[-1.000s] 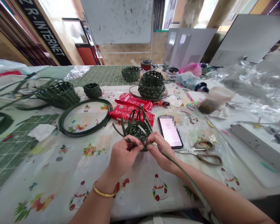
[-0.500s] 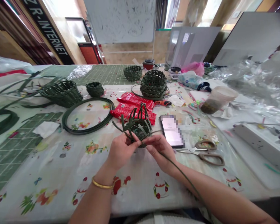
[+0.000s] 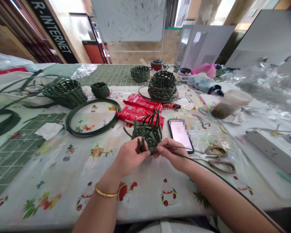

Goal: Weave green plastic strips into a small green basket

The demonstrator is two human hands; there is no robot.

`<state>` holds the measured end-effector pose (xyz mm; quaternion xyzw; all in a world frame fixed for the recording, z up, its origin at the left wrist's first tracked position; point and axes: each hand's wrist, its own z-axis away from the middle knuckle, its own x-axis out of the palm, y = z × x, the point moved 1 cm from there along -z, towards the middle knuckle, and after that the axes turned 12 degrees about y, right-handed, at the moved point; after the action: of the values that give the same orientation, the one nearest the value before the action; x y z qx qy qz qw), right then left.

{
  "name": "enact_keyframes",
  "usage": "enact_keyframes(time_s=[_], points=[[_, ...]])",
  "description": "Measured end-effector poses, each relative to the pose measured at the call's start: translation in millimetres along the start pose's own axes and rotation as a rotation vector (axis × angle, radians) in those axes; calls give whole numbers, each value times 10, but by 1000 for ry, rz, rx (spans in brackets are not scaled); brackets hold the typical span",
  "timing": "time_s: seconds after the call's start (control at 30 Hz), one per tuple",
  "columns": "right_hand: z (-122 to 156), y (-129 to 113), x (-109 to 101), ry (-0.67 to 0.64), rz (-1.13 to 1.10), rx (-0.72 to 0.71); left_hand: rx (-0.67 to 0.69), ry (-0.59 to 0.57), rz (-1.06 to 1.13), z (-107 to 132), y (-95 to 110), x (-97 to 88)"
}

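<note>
"What have we got in our hands?"

"Our left hand (image 3: pixel 131 156) is closed around a small woven basket (image 3: pixel 149 134), and a gold bangle (image 3: pixel 105 194) sits on that wrist. Our right hand (image 3: pixel 172 156) is pinching a long green strip (image 3: pixel 223 178), with its fingertips (image 3: pixel 160 152) right at the basket's lower edge."

"And where's the basket?"

"We're holding it between our hands, over the counter (image 3: pixel 63 181). Loose strips stick up from its top, and it's woven only part of the way."

"What's lying close to us?"

"Just behind the basket are two red packets (image 3: pixel 138 115). To its right is a phone (image 3: pixel 178 134), close to our right hand, and farther right are scissors (image 3: pixel 220 165). On our left there's a green hoop (image 3: pixel 67 122)."

"Anything farther off?"

"Yes, we can see more woven baskets (image 3: pixel 162 86) across the counter, beyond the packets."
</note>
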<state>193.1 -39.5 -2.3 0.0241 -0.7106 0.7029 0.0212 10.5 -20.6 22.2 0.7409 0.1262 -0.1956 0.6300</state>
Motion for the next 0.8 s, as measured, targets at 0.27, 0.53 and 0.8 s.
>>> enact_keyframes(time_s=[0.27,0.53,0.8], points=[[-66,-50,24,74,-72,312,-190,56,423,16,36,59],[0,32,92,-50,-371,405,-176,34,504,-17,17,14],[27,10,157,-69,-558,447,22,-6,552,66,87,-16]])
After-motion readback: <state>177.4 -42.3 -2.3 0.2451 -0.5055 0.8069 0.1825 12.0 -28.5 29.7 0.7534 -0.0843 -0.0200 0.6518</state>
